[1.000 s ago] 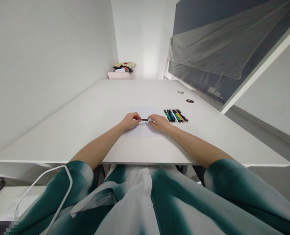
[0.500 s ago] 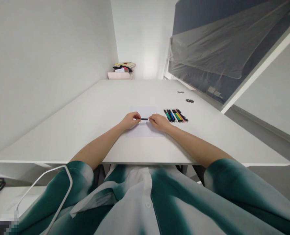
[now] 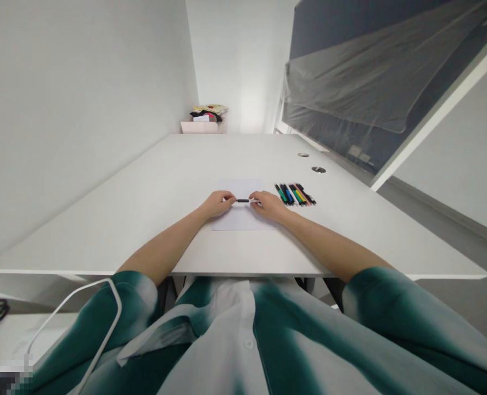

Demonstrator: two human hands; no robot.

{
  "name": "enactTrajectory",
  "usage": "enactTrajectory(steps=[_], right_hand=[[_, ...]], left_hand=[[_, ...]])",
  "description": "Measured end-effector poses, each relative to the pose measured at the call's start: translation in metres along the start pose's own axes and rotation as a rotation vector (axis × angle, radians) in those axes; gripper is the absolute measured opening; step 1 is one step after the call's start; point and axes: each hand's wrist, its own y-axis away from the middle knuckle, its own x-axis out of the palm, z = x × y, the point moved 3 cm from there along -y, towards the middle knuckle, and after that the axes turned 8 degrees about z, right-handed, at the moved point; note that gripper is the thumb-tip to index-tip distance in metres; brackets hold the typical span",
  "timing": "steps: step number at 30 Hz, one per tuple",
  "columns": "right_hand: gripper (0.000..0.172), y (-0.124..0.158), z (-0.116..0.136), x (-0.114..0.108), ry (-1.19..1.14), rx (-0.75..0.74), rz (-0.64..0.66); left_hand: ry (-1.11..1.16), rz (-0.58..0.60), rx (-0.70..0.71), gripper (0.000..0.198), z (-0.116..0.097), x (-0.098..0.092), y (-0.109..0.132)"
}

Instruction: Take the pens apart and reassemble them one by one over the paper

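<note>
A slim pen (image 3: 243,201), black in the middle with a white part at its right, lies level between my two hands, over a white sheet of paper (image 3: 243,221). My left hand (image 3: 219,202) pinches the pen's left end between thumb and fingers. At the other end, my right hand (image 3: 267,204) has its fingertips closed about the white part. Just right of my right hand, a row of several coloured pens (image 3: 295,195) lies side by side, in green, blue, yellow, pink and black.
The white table (image 3: 144,208) reaches to a wall at the left. Two round metal discs (image 3: 319,169) are set in its right side. A dark panel under plastic film (image 3: 350,82) stands at the right. A box with cloth items (image 3: 200,127) sits at the far end.
My right fingers have shifted slightly on the pen, and more of its white part shows. My left fingers have turned a little around their end. The row of pens is unmoved.
</note>
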Motion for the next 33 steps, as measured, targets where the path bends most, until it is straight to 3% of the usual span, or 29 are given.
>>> enactTrajectory(steps=[8,13,22,33], right_hand=[[0.023,0.0008,0.0003,-0.0020,0.011,-0.014,0.004],[0.024,0.0008,0.0014,-0.0024,0.008,-0.084,-0.026],[0.033,-0.0001,0.0045,-0.0017,0.008,-0.067,0.022],[0.028,0.0020,0.0013,-0.0008,-0.031,-0.077,-0.007]], left_hand=[[-0.046,0.040,-0.020,0.033,0.0027,0.0003,0.0001],[-0.013,-0.013,0.010,0.026,0.0022,-0.0007,0.0006],[-0.002,-0.054,0.008,0.019,-0.0058,-0.0014,0.0033],[-0.038,0.022,0.015,0.026,-0.0063,0.0032,0.0052]])
